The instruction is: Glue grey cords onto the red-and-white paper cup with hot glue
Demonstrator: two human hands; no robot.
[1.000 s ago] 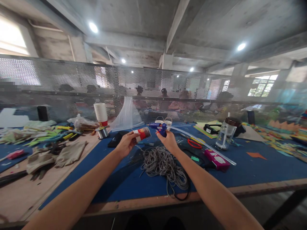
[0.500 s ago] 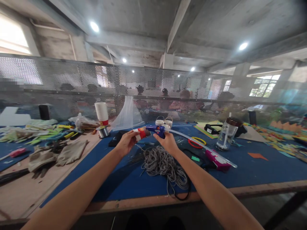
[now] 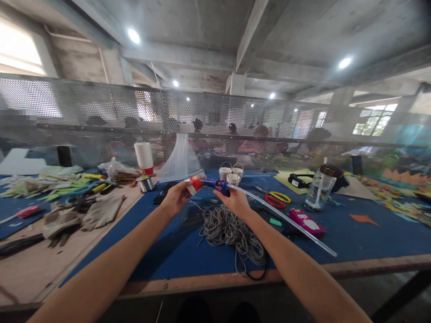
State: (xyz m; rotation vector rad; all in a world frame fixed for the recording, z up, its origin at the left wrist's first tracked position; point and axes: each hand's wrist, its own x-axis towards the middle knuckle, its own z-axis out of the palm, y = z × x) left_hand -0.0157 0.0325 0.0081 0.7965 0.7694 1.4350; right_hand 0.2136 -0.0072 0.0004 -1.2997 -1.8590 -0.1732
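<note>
My left hand is closed round a small paper cup with a red band, held on its side above the blue table mat. My right hand grips a blue hot glue gun with a long clear glue stick trailing out behind it to the right. The gun's nozzle points left and meets the cup's open end. Below both hands lies a tangled pile of grey cord.
Two small white cups with handles stand just behind my hands. A clear jar with a dark lid, red and yellow scissors and a pink box lie right. Gloves, a cup stack and scraps lie left. A mesh screen stands behind.
The glue gun's nozzle has moved left to the cup, and both hands have drawn closer together. The cup has turned so less of it shows.
</note>
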